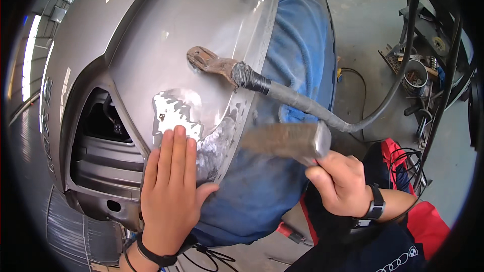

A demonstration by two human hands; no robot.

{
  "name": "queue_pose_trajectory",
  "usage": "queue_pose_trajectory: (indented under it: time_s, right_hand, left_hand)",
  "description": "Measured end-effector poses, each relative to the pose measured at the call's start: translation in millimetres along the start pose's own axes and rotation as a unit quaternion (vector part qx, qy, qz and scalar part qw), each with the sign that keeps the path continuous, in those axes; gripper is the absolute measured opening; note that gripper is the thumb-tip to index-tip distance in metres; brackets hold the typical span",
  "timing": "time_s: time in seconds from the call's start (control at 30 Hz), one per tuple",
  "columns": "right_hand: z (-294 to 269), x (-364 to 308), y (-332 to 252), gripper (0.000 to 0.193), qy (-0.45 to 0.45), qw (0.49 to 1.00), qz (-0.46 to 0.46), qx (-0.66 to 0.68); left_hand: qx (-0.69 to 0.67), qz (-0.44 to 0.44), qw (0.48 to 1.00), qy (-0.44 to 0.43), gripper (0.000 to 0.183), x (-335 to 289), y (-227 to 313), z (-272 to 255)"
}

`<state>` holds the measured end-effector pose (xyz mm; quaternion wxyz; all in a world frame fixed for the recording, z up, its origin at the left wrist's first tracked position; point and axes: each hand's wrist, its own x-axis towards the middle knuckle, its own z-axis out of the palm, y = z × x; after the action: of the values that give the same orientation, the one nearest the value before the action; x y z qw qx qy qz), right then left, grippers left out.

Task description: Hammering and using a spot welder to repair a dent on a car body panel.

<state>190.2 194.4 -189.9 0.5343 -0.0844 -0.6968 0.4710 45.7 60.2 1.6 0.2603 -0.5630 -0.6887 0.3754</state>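
My left hand [171,191] lies flat on a silver-grey car body panel [151,45], fingers stretched out together and the thumb apart. Its fingertips reach the lower edge of a patch of bare, shiny metal [174,113], which has a small dark spot. Right of the fingers the sheet looks rough and scuffed [212,153]. Closed around a hammer, my right hand [343,181] is above a blue cloth [257,196]. The hammer's metal head [292,138] points left toward the panel's edge and is smeared by motion; its handle is mostly hidden by the hand.
A rusty metal lug [214,65] on a thick grey cable [307,106] rests against the panel above the patch. An opening [106,141] lies left of my left hand. At right stands a rack with a metal can [416,77] of small parts. A red tool [291,232] lies below.
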Motion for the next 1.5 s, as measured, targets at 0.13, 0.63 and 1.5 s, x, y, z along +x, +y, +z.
queue_pose_trajectory:
  time_s: [0.13, 0.63, 1.5]
  right_hand:
    - [29.7, 20.6, -8.9, 0.029, 0.064, 0.997, 0.048, -0.017]
    - [77.5, 39.0, -6.8, 0.035, 0.061, 0.996, -0.002, -0.064]
    - [76.3, 41.7, -16.6, 0.033, 0.046, 0.997, -0.026, -0.062]
  left_hand:
    - [-0.059, 0.020, 0.997, 0.034, 0.079, 25.0, -8.0, 1.8]
    - [0.020, 0.021, 0.998, 0.057, 0.072, -26.1, -5.2, 21.6]
    - [-0.048, 0.139, 0.986, 0.079, 0.033, -35.7, -19.0, 27.2]
